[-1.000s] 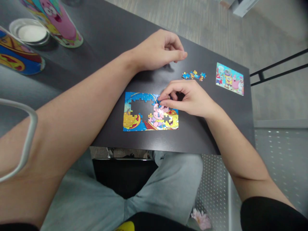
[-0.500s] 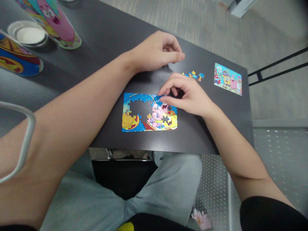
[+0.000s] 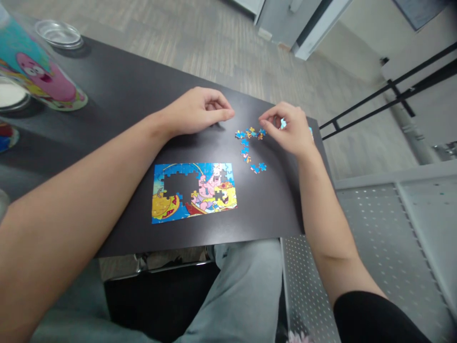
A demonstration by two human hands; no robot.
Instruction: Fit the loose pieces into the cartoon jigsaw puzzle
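Observation:
A partly assembled cartoon jigsaw puzzle [image 3: 194, 190] lies flat on the black table [image 3: 117, 100], with a large gap in its upper left. Several loose puzzle pieces [image 3: 249, 143] are scattered to its upper right. My right hand [image 3: 291, 131] hovers at the far end of these pieces, fingers bent, tips close together, and I see no piece between them. It hides most of a small picture card [image 3: 283, 124]. My left hand [image 3: 198, 112] rests on the table above the puzzle as a loose fist; whether it holds anything is hidden.
A cartoon-printed cup [image 3: 46, 81] stands at the far left beside a white dish [image 3: 10, 95], with a glass dish [image 3: 59, 33] behind. The table's right edge is just past my right hand. Black metal rails [image 3: 374, 105] and a perforated grey panel [image 3: 374, 224] lie to the right.
My right hand left the puzzle's upper right corner and moved up to the loose pieces, which are now spread wider. The camera tilted up. My left hand stayed put.

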